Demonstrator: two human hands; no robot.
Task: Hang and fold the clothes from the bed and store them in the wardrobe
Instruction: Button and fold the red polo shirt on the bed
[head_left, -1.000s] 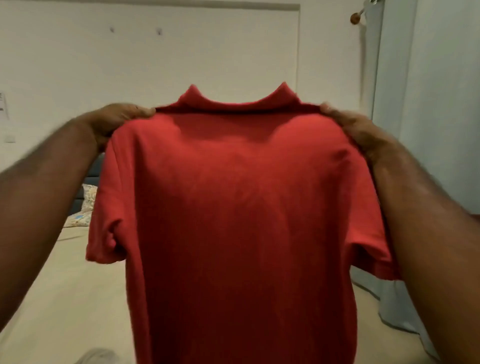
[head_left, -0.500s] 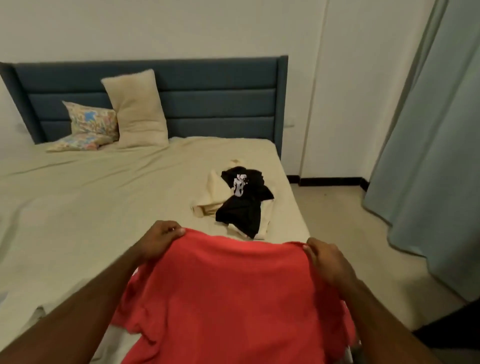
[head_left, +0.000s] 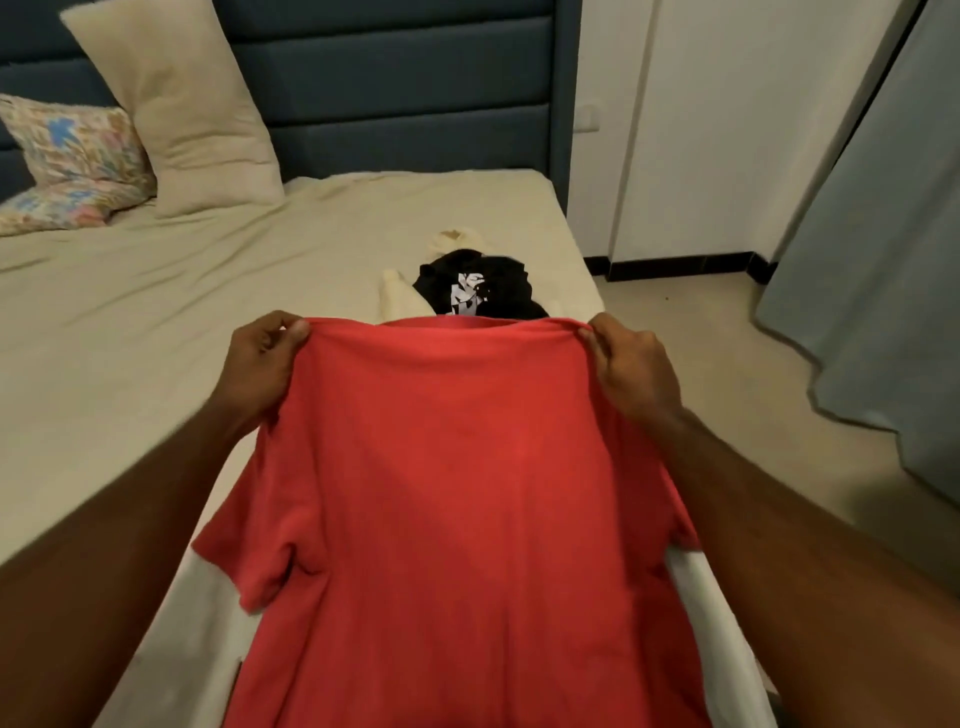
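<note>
The red shirt (head_left: 467, 493) ran lengthwise away from the person, its shoulder edge pointing toward the headboard (head_left: 405, 83) and its hem end nearest the camera, spread over the near corner of the bed (head_left: 130, 338); the left hand (head_left: 262, 364) pinched the left shoulder of the shirt between curled fingers and thumb; the fabric looked plain, smooth and unfolded, with one short sleeve (the left one) lying creased on the sheet; beyond the top edge, a black garment (head_left: 478, 283) with a white print lay on a cream garment (head_left: 397, 296), both partly hidden by the shirt; the right hand (head_left: 631, 364) gripped the right shoulder likewise.
</note>
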